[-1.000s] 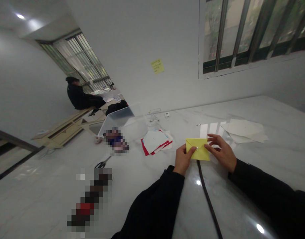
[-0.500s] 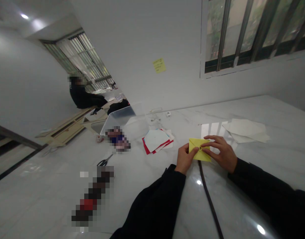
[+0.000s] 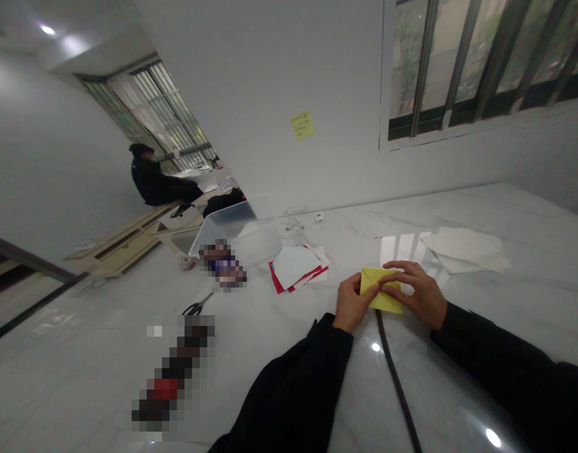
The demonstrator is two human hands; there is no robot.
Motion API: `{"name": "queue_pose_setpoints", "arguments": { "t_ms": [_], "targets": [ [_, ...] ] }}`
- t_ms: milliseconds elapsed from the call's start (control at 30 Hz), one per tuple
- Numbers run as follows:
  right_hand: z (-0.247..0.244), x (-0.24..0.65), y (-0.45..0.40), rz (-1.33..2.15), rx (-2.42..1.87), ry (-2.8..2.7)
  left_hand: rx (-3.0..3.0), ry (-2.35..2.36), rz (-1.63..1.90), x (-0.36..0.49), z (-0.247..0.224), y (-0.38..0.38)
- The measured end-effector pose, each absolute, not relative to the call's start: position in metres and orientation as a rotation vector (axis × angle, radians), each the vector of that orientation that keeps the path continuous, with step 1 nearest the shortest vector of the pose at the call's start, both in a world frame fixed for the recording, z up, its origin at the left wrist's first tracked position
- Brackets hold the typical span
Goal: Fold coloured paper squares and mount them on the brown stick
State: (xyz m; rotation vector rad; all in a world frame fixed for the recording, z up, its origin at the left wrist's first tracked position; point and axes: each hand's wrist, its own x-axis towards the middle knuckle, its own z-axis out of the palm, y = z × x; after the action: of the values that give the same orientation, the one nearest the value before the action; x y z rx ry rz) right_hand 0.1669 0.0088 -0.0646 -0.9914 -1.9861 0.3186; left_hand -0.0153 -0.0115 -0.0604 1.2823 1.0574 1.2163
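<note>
The left hand [image 3: 351, 301] holds the yellow envelope [image 3: 373, 277] by its left side, thumb pressed on the front and the fingers curled behind it. The right hand [image 3: 419, 292] comes in from the other side, its thumb and forefinger drawn nearly together over the middle of the paper while the fingers above them stay loosely bent. Whether that right fingertip pair grips something or only presses, I cannot tell.

A second ago the right hand was at the envelope's right edge and a small shiny spot showed mid-front; now its fingers have moved inward and cover that spot. Both hands therefore meet at the centre, so the work seems to be there, with the left one steadying. The envelope also leans slightly more.

It is square-cornered, thin and matte, with a slanting fold line near its upper left corner. Just below it a dark, narrow cord [image 3: 390, 362] curves toward the lower edge of the view. The desk [image 3: 520, 302] is glossy, white and grey-veined, mirroring the lights.

To the left lies a stack of paper [image 3: 293, 267], white on top with red edges; to the right, flat white sheets [image 3: 473, 248]. Farther out are scissors [image 3: 194, 308] and a clear plastic box [image 3: 260, 238].
</note>
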Motion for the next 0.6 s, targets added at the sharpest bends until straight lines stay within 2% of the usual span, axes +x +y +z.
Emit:
{"name": "queue_pose_setpoints", "arguments": {
  "t_ms": [367,600],
  "targets": [
    [-0.0675,0.1678,0.0122,0.301,-0.948,-2.002,1.364,1.103,1.187,-0.0157,-0.0620,-0.0104],
    [-0.0666,0.1694,0.0128,0.422,-0.961,-2.014,1.378,1.097,1.185,-0.0145,-0.0627,-0.0117]
  ]
}}
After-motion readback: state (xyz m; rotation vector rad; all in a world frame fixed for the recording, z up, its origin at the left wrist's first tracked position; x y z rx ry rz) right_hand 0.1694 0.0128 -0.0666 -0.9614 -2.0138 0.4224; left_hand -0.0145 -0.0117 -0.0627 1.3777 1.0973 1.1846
